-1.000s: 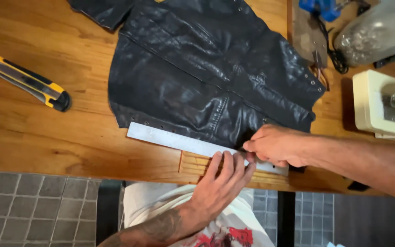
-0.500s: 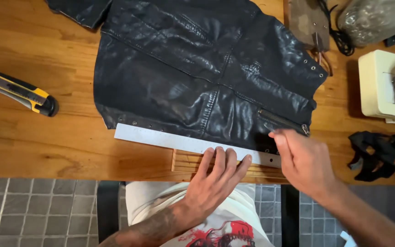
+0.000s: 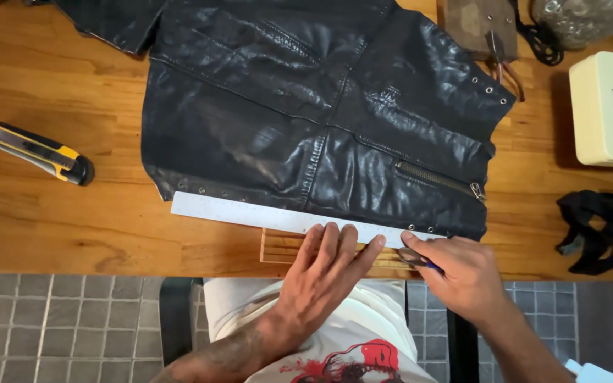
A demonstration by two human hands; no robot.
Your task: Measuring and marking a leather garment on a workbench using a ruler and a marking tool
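The left hand (image 3: 324, 266) is pressing flat, fingers spread, holding the metal ruler (image 3: 285, 218) steady on the black jacket (image 3: 306, 113). Just beside it, the right hand (image 3: 459, 273) is gripping a small cutting tool (image 3: 414, 259) tight, at the ruler's edge.

The black leather jacket (image 3: 321, 120) is cut off by the top edge. The right hand (image 3: 462, 273) hides most of a small blue-handled tool (image 3: 420, 261), so its kind is unclear.

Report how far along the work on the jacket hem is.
Done: the black leather jacket lies flat on the wooden table, and a metal ruler is laid along its bottom hem. In hand: the left hand presses the ruler down while the right hand holds a small tool at the ruler's right end. Left: no cut or line shows yet; the utility knife lies untouched.
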